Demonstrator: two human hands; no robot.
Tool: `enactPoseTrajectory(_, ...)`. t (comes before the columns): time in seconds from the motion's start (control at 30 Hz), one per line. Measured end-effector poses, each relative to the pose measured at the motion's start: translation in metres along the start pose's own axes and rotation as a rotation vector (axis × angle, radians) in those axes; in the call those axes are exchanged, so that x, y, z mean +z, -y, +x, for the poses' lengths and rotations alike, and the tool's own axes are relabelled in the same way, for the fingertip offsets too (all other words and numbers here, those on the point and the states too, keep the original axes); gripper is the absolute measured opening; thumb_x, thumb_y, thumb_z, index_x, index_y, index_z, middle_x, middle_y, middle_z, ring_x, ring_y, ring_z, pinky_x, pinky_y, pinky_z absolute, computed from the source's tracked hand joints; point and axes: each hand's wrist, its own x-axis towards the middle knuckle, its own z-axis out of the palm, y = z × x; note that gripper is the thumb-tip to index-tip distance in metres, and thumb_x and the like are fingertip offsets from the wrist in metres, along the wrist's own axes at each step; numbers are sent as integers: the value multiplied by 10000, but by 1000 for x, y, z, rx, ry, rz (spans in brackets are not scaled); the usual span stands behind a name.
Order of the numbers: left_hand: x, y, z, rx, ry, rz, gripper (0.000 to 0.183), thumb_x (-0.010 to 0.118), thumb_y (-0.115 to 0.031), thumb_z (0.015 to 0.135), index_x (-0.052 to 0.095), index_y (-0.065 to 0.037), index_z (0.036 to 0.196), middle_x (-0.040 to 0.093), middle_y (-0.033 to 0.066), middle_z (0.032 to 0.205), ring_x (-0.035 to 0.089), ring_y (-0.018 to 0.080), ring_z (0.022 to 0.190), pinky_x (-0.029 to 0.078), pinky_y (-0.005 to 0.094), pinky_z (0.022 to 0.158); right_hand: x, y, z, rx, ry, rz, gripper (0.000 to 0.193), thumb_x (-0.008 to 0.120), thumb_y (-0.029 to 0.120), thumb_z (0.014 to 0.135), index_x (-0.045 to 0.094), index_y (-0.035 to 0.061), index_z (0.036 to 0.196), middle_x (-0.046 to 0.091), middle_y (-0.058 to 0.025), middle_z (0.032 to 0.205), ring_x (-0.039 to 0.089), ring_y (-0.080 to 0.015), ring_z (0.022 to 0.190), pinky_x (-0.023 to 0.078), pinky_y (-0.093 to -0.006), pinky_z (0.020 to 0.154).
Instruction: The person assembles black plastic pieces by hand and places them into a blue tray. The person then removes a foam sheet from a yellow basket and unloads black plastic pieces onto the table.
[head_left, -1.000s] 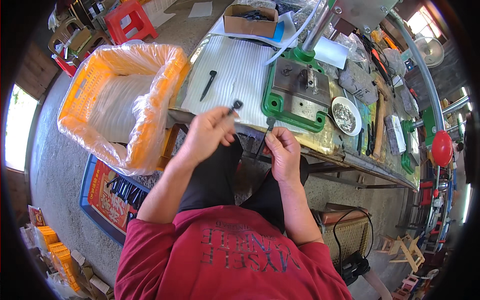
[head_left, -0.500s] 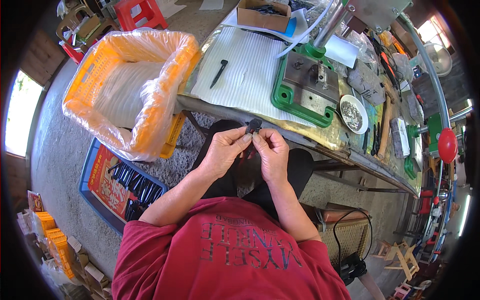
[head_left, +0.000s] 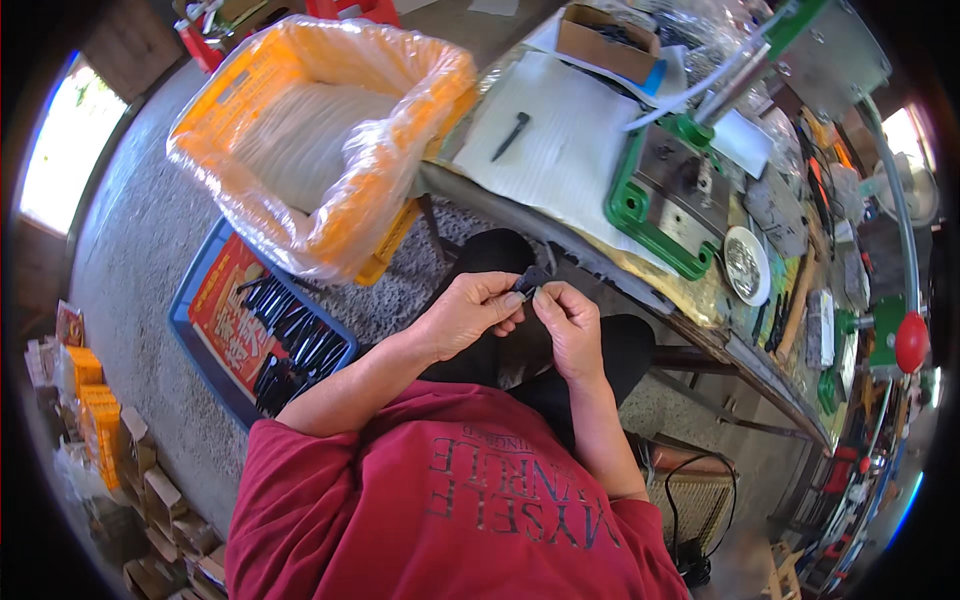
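Over my lap, just off the table's near edge, my left hand [head_left: 468, 316] and my right hand [head_left: 570, 325] meet at a small black plastic part [head_left: 532, 279]. Both hands are closed, pinching it between thumbs and fingers; the fingertips cover much of it. On the white foam sheet [head_left: 545, 165] beyond my hands lies a slim black piece with a wider head [head_left: 511, 137]. Right of the sheet stands a green bench press [head_left: 628, 200] with a steel block on its base. To my lower left, a blue tray [head_left: 215, 375] holds many black slender pieces [head_left: 305, 335] and a red printed sheet [head_left: 232, 307].
An orange crate [head_left: 345, 235] lined with clear plastic stands left of the table. A white bowl [head_left: 762, 268] of small bits sits right of the press. Farther back is a cardboard box [head_left: 607, 45] of dark parts. A red-knobbed lever [head_left: 910, 345] hangs at the right.
The view has turned, so the table and crate appear shifted right. The black part has tilted in my fingers, and both hands still grip it.
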Motion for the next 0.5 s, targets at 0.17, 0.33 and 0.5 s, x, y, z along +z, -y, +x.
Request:
enactPoseTrajectory(0.17, -34, -6, -42, -83, -37, 134, 133, 462, -85, 825, 524, 0, 905, 526, 15, 694, 485, 56, 591, 406, 179, 532, -4, -34, 0, 64, 72, -188, 130, 539, 131, 783, 568, 4, 781, 531, 11, 666, 464, -38, 619, 369, -170, 563)
enactPoseTrajectory(0.33, -97, -13, -109, -157, -253, 380, 144, 474, -92, 811, 512, 8, 907, 564, 33, 735, 483, 50, 584, 408, 182, 531, -22, -73, 5, 157, -80, -259, 121, 530, 117, 780, 575, 6, 772, 541, -4, 655, 477, -51, 603, 376, -181, 565)
enactPoseTrajectory(0.5, -180, -3, -192, -280, -663, 619, 132, 512, -114, 768, 529, 0, 832, 552, 21, 689, 478, 53, 586, 416, 206, 532, -43, -118, 1, 293, -167, -80, 99, 529, 117, 783, 575, 42, 737, 514, 26, 602, 413, -29, 526, 301, -168, 497)
